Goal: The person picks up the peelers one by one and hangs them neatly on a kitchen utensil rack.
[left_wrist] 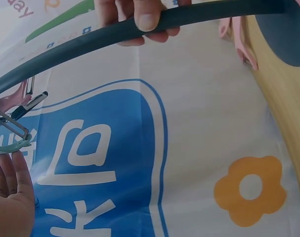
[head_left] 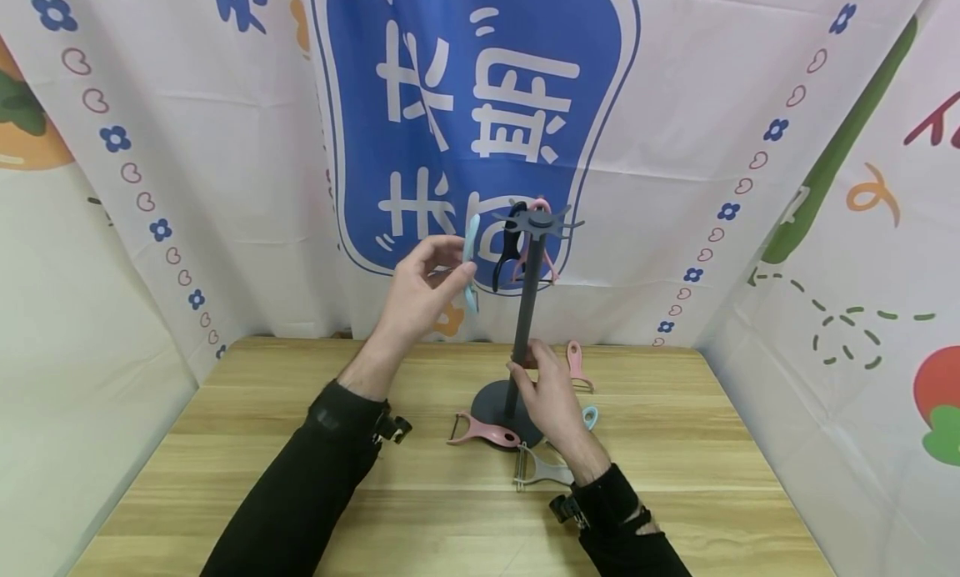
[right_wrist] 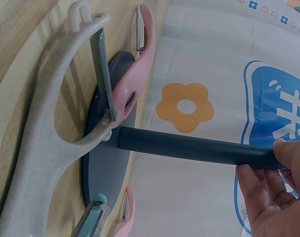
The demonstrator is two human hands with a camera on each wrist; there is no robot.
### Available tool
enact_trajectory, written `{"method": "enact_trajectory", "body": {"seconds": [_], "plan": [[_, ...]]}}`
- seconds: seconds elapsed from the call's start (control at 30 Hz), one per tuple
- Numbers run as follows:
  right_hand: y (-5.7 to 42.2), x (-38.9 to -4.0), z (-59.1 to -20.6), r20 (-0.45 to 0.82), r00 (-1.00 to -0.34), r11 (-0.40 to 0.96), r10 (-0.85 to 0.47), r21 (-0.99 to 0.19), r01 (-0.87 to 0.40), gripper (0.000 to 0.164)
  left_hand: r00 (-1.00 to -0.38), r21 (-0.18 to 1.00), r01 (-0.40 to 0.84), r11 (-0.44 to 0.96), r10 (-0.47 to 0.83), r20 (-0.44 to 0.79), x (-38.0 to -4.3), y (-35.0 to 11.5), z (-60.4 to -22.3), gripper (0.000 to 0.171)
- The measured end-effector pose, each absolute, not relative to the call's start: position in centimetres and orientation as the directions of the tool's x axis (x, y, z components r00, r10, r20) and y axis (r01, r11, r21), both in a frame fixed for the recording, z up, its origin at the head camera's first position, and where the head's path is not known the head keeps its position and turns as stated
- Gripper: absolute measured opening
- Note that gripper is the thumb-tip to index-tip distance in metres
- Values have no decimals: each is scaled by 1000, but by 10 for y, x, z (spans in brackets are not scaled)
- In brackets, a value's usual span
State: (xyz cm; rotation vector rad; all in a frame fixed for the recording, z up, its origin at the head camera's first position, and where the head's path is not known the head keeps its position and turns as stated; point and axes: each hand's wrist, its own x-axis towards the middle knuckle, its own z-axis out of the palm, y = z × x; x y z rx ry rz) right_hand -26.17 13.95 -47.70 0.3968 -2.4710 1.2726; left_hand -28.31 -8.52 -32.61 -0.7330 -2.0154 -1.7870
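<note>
A dark grey stand (head_left: 531, 298) has a round base, a pole and a ring of hooks (head_left: 542, 222) on top. My left hand (head_left: 426, 293) pinches a light blue peeler (head_left: 470, 256) upright, left of the hooks and apart from them. Around the lower pole, the fingers and thumb of my right hand (head_left: 557, 402) hold the stand; the right wrist view shows this grip on the pole (right_wrist: 199, 150). A black peeler (head_left: 510, 245) and a pink peeler (head_left: 551, 264) hang from the hooks. In the left wrist view, the held peeler (left_wrist: 14, 146) shows its metal blade.
A second pink peeler (head_left: 487, 431) lies partly on the stand's base. Near it on the wooden table (head_left: 405, 527) are a grey-white peeler (head_left: 543, 472), another light blue peeler (head_left: 591, 416), partly hidden by my right hand, and a third pink peeler (head_left: 574, 360). Printed cloth hangs behind.
</note>
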Motion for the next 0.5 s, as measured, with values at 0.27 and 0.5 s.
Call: {"method": "enact_trajectory", "body": {"seconds": [0.27, 0.5], "plan": [[140, -261, -476, 416, -904, 555, -99, -731, -397, 23, -788, 785, 612, 94, 156, 596, -300, -87, -324, 41], [140, -261, -476, 412, -906, 554, -98, -734, -393, 20, -778, 768, 627, 133, 167, 606, -302, -86, -319, 43]]}}
